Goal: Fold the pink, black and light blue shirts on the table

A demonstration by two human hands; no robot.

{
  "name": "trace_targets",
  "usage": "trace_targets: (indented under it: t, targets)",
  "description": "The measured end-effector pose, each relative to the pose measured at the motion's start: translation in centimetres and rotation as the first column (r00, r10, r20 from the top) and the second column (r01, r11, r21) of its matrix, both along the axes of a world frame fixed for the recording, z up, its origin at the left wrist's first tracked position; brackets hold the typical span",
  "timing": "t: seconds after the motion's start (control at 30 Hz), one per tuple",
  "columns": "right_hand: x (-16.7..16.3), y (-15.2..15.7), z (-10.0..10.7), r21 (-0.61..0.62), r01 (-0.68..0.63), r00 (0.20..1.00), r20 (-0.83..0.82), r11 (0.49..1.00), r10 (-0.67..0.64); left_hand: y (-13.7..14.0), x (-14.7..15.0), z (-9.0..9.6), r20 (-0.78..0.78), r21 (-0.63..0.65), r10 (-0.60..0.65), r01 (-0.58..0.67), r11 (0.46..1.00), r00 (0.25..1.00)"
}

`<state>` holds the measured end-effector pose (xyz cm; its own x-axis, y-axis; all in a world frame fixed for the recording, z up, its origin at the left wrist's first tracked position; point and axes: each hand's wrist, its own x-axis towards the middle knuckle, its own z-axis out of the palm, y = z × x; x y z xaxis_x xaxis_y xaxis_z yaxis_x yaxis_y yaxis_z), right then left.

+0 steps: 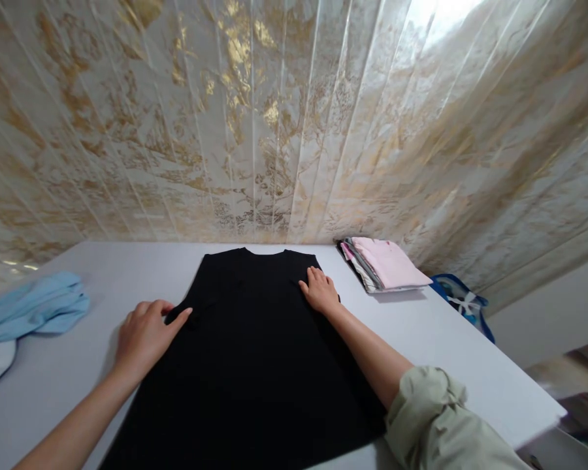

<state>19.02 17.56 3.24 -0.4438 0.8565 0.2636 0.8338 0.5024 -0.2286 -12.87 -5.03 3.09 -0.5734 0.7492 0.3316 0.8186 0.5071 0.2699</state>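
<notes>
left hand (144, 331) pinches the black shirt (255, 352); right hand (322, 292) lies flat on it. folded clothes (387, 264) at its two o'clock, blue cloth (42, 305) at nine.

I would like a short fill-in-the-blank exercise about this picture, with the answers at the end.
The shirt spread on the table is ____ in colour.
The hand nearer the folded stack is the person's ____ one.
The top of that stack is ____ in colour.
The crumpled cloth at the table's left is light ____.

Missing words: black; right; pink; blue.
</notes>
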Motion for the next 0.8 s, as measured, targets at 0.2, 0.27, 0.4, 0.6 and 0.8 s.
trace_targets:
  t: [0.2, 0.27, 0.4, 0.6, 0.8]
  targets:
    - [-5.2, -2.3, 3.9, 0.019, -0.174, 0.984, -0.04, 0.985, 0.175, 0.1, -0.1, 0.6, 0.119, 0.007, 0.032, -0.033, 0.999, 0.992]
    - [-8.5, -4.0, 5.3, -0.032, -0.285, 0.957, -0.075, 0.958, 0.282, 0.1, 0.1, 0.9, 0.138, -0.021, 0.041, -0.039, 0.999, 0.99]
    - [-16.4, -7.6, 6.7, -0.23, -0.43, 0.901, -0.171, 0.873, 0.399, 0.1, 0.6, 1.4, 0.168, -0.061, 0.056, -0.046, 0.997, 0.984]
    - [-24.8, -10.6, 5.9, -0.388, -0.189, 0.982, -0.082, 0.902, 0.17, -0.3, 0.4, 0.7, 0.357, 0.065, -0.057, 0.037, 0.997, 0.932]
    - [-26.8, -10.9, 5.2, -0.378, -0.107, 0.994, -0.063, 0.92, 0.089, -1.8, 0.9, 0.8, 0.422, -0.037, -0.131, 0.162, 0.986, 0.897]
